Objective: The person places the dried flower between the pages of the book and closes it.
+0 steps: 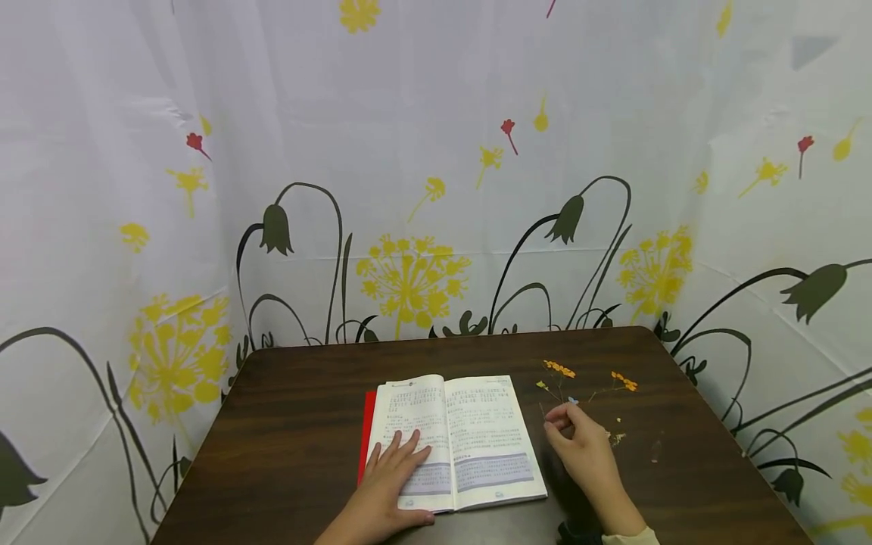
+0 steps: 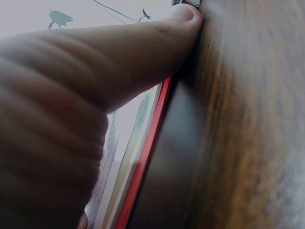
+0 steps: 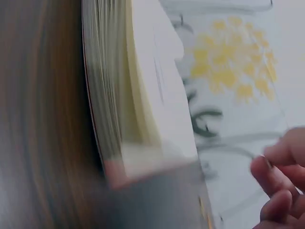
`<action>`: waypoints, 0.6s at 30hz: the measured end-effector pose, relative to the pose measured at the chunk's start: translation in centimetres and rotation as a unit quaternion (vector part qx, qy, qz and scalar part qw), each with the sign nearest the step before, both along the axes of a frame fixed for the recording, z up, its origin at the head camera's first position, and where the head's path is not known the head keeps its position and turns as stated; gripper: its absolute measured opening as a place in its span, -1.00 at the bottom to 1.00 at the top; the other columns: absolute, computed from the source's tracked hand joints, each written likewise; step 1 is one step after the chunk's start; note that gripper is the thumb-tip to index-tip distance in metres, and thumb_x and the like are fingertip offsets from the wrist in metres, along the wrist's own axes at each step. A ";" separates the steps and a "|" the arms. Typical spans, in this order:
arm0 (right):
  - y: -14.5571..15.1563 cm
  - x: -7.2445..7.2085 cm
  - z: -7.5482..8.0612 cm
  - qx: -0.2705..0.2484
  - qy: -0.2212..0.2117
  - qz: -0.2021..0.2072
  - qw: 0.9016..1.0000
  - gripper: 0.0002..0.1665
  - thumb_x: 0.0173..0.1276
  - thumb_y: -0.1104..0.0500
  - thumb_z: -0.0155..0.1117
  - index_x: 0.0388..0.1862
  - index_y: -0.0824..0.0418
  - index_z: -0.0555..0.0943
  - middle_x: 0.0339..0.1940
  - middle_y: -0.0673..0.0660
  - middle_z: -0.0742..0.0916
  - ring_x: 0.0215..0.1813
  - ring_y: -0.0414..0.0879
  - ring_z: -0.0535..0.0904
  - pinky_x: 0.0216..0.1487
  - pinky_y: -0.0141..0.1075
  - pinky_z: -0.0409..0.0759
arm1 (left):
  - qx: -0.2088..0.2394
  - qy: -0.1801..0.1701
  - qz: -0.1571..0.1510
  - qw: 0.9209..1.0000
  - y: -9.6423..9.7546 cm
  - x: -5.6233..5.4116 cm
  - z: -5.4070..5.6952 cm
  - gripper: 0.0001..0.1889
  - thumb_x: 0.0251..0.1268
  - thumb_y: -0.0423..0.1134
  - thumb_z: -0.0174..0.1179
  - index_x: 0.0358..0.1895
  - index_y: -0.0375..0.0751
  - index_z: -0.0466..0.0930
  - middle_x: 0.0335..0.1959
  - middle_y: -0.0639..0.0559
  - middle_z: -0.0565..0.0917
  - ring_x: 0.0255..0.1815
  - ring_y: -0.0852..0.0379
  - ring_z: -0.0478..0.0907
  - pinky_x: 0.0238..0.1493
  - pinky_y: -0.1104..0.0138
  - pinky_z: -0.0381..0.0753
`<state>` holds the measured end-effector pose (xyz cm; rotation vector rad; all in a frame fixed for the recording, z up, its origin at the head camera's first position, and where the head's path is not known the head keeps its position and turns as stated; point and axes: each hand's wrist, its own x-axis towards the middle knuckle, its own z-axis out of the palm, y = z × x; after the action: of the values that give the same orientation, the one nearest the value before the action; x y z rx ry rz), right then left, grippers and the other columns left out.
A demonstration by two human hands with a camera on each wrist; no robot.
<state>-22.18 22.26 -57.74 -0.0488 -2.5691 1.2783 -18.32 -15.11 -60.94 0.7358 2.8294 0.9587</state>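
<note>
An open book (image 1: 480,424) lies on the table, with a red cover edge showing at its left. My left hand (image 1: 391,484) rests on the lower left page with its fingers spread; its thumb (image 2: 143,52) lies along the book's lower edge. Just beyond the right page's edge is my right hand (image 1: 579,439), its thumb and fingertips drawn together. They pinch something thin, like a dry stem (image 1: 542,410), blurred in the right wrist view. Close above that hand lie orange pressed flowers (image 1: 560,369) and a small pale blue flower (image 1: 573,400).
Another orange flower sprig (image 1: 623,381) lies farther right on the dark wooden table (image 1: 286,439). Small pale plant bits (image 1: 616,439) and a faint translucent piece (image 1: 656,450) are right of my right hand. A flower-printed curtain (image 1: 422,151) hangs behind the table.
</note>
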 end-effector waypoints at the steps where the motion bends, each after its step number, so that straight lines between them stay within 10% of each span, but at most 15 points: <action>1: -0.7 0.0 0.0 -0.040 -0.004 0.007 0.999 -0.86 0.41 0.26 0.53 -0.18 0.06 0.72 -0.39 0.00 0.73 -0.48 -0.25 0.50 -0.44 -0.40 0.47 | -0.001 0.001 0.000 1.000 0.0 0.1 0.0 0.07 0.07 0.32 0.59 0.64 -0.03 0.41 0.79 -0.16 0.22 0.81 -0.47 -0.01 0.67 -0.52 -0.18; 8: -7.1 0.2 -0.1 -0.317 -0.115 0.072 0.939 -0.86 0.49 0.30 0.43 -0.09 0.34 0.65 -0.35 0.14 0.71 -0.60 -0.17 0.48 -0.68 -0.40 0.44 | 0.009 0.017 0.001 1.000 -0.3 0.6 -0.1 0.07 0.04 0.33 0.60 0.62 -0.04 0.44 0.77 -0.19 0.27 0.78 -0.50 0.05 0.64 -0.54 -0.12; 18: -10.6 -2.3 -3.5 -0.399 -0.158 0.161 0.889 -0.74 0.55 0.29 0.39 0.01 0.48 0.59 -0.35 0.13 0.72 -0.40 -0.11 0.73 -0.40 -0.32 0.81 | 0.011 0.033 -0.001 0.999 -0.1 0.5 0.1 0.04 0.09 0.35 0.57 0.61 -0.07 0.46 0.76 -0.19 0.28 0.78 -0.49 0.06 0.65 -0.52 -0.09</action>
<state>-24.50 11.66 -61.25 0.0129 -2.1335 2.5660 -17.83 -15.21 -60.82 0.7877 2.8769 0.9856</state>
